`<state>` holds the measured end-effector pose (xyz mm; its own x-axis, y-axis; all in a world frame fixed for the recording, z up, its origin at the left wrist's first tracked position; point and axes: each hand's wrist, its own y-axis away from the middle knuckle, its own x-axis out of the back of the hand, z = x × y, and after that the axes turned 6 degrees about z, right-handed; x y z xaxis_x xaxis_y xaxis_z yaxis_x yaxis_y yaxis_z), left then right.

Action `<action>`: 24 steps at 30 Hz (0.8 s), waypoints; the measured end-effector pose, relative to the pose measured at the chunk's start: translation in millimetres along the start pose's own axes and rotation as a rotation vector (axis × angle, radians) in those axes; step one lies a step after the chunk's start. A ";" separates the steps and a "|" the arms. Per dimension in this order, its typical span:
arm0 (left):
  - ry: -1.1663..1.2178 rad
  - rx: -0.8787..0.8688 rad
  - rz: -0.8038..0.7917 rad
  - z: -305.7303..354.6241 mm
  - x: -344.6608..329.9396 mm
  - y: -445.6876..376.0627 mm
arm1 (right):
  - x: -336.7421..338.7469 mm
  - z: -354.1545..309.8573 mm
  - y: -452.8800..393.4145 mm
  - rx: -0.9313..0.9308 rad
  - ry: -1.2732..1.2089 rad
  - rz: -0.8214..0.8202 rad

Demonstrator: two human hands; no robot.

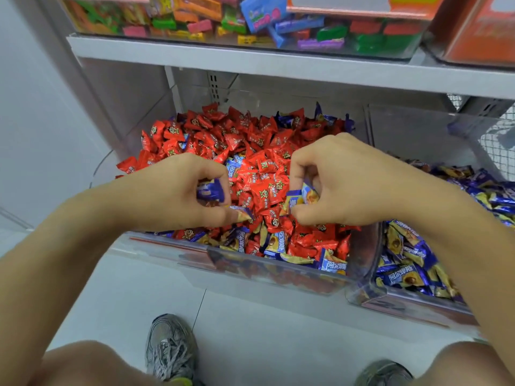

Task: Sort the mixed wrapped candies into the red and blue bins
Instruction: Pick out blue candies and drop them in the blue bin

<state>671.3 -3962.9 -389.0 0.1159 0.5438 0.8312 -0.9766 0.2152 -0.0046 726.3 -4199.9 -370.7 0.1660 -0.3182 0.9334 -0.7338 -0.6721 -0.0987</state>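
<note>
White shelving carries two clear bins side by side. Blue-wrapped strays are pinched by the left hand [178,190] and right hand [348,182] over the red bin [278,271], presumably for removal to the blue bin [404,302] alongside.

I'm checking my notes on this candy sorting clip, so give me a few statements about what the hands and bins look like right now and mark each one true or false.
1. The left hand grips a blue-wrapped candy. True.
2. The right hand is empty, with its fingers straight. False: it pinches a blue and gold candy.
3. Both hands are over the bin of mostly red candies. True.
4. That bin holds only red wrappers. False: blue ones are mixed in along its front.
5. The bin to the right is filled with red candies. False: it holds blue and gold ones.
</note>
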 end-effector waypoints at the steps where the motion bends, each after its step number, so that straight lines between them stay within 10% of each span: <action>1: 0.035 0.005 0.002 -0.6 0.7 0.9 | -2.3 -1.2 0.4 0.024 -0.010 -0.060; 7: 0.137 0.053 -0.048 -7.6 -6.0 0.4 | -25.4 -6.8 -5.5 0.052 0.014 -0.494; 24: 0.040 0.085 -0.096 -12.7 -4.1 9.3 | -49.1 -1.8 -16.6 0.142 0.265 -0.287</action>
<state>664.1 -3952.9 -399.5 0.2154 0.5563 0.8026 -0.9722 0.1993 0.1228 729.1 -4171.9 -414.2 0.1619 0.0657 0.9846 -0.5816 -0.7997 0.1490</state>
